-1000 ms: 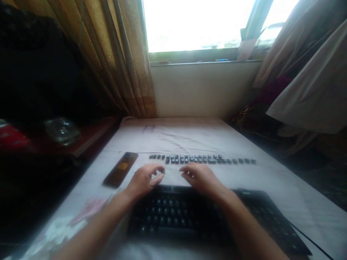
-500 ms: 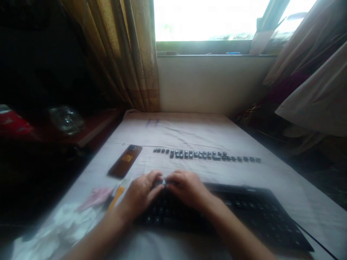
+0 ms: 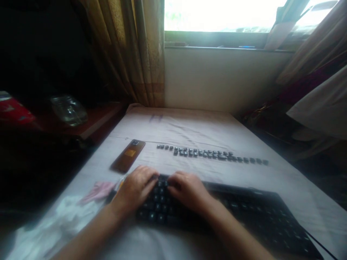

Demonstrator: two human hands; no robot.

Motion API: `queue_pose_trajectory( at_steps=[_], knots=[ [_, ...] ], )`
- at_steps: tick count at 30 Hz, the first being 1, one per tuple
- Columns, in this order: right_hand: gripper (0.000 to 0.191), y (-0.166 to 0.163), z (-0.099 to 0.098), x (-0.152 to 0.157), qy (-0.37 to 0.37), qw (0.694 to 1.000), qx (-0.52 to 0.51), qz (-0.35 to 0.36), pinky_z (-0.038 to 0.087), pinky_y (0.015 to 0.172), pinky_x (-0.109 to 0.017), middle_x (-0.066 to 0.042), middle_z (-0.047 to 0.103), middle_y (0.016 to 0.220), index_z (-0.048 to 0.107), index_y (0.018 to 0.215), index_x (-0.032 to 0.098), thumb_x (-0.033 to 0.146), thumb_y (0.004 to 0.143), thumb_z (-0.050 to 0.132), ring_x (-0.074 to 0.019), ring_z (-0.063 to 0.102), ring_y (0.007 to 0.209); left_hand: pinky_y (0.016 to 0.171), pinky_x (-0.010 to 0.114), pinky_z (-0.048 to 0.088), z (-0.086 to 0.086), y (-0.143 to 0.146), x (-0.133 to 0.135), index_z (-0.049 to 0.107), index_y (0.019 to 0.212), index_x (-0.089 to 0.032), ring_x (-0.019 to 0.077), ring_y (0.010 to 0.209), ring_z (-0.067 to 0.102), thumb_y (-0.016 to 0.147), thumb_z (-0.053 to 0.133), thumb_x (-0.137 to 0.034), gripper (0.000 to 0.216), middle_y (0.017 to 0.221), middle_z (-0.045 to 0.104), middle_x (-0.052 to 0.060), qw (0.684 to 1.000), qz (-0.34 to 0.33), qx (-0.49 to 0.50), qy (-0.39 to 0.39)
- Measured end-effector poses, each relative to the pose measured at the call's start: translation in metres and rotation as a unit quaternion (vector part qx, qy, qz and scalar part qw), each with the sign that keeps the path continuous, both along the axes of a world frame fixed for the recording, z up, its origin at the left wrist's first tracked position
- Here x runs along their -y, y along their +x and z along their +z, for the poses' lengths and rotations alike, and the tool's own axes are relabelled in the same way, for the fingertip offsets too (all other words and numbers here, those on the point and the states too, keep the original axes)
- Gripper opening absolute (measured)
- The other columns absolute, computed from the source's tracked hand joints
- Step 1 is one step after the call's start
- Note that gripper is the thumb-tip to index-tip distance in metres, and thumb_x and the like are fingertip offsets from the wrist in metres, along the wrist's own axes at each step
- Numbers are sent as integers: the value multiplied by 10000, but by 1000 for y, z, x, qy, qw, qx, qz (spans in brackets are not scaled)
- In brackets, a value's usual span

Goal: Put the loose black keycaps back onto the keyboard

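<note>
A black keyboard (image 3: 260,216) lies at an angle on the cloth-covered surface, its left part between and under my hands. My left hand (image 3: 135,186) is closed around its upper left corner, thumb along the keys and fingers at the back edge. My right hand (image 3: 188,187) rests over the upper keys, fingers curled and thumb tucked in; whatever its fingertips hold is hidden. Between the two hands several keys show. Beyond the keyboard, loose keycaps (image 3: 204,153) stand in lines across the cloth.
A brown phone (image 3: 128,156) lies face down left of the keycaps. Pink cloth (image 3: 97,191) and crumpled white material (image 3: 65,220) sit at the near left. A cable (image 3: 320,242) runs off the right side. Behind stand a curtain (image 3: 146,65) and a window (image 3: 217,16); a glass jar (image 3: 69,110) is further left.
My fingertips, close together around a small keycap-like piece before, are now further apart, uncovering keys between them. My left hand shifted slightly left. The whole view turned slightly.
</note>
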State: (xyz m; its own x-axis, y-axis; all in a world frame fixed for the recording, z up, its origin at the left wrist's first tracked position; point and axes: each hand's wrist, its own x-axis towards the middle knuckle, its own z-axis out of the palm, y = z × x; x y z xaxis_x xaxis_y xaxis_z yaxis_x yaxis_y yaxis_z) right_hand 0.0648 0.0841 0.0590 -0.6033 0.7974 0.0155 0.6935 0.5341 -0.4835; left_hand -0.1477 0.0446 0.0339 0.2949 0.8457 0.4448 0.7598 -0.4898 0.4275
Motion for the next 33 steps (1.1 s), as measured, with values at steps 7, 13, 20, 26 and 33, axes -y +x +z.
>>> queue_pose_trajectory(
  at_steps=[7, 13, 20, 26, 33],
  knots=[
    [151, -2, -1, 2, -1, 1000, 5, -4, 460, 719, -247, -36, 723, 885, 752, 925, 213, 195, 828, 637, -164, 654, 788, 847, 377, 484, 1, -3, 15, 674, 1066, -236, 208, 939, 592, 956, 501, -223, 206, 984, 662, 45, 998, -48, -35, 14],
    [145, -3, -1, 3, -7, 1000, -3, -11, 457, 707, -247, -35, 725, 869, 753, 904, 208, 186, 821, 637, -166, 660, 779, 879, 411, 484, 0, -1, 26, 649, 1223, -231, 242, 994, 576, 944, 529, -256, 305, 1073, 637, 74, 989, -71, -117, 61],
    [153, -6, 0, 6, -7, 1000, 8, -16, 463, 711, -253, -45, 731, 884, 750, 911, 202, 172, 812, 637, -175, 668, 795, 891, 418, 473, 2, 0, 24, 652, 1198, -220, 244, 986, 576, 939, 545, -276, 285, 1065, 638, 71, 985, -70, -137, 76],
    [169, -8, 4, 7, -4, 999, 31, -29, 476, 732, -264, -56, 734, 912, 751, 937, 205, 176, 834, 621, -190, 679, 825, 896, 423, 470, 3, 1, 25, 643, 1200, -221, 253, 1005, 566, 935, 554, -289, 287, 1081, 630, 72, 985, -65, -148, 64],
    [189, -3, 0, 4, -16, 1000, 2, -11, 501, 750, -268, -53, 743, 926, 763, 969, 215, 176, 856, 616, -190, 690, 830, 882, 424, 478, 5, 3, 26, 654, 1177, -221, 252, 982, 573, 909, 584, -267, 281, 1061, 630, 69, 985, -59, -147, 64]
  ],
)
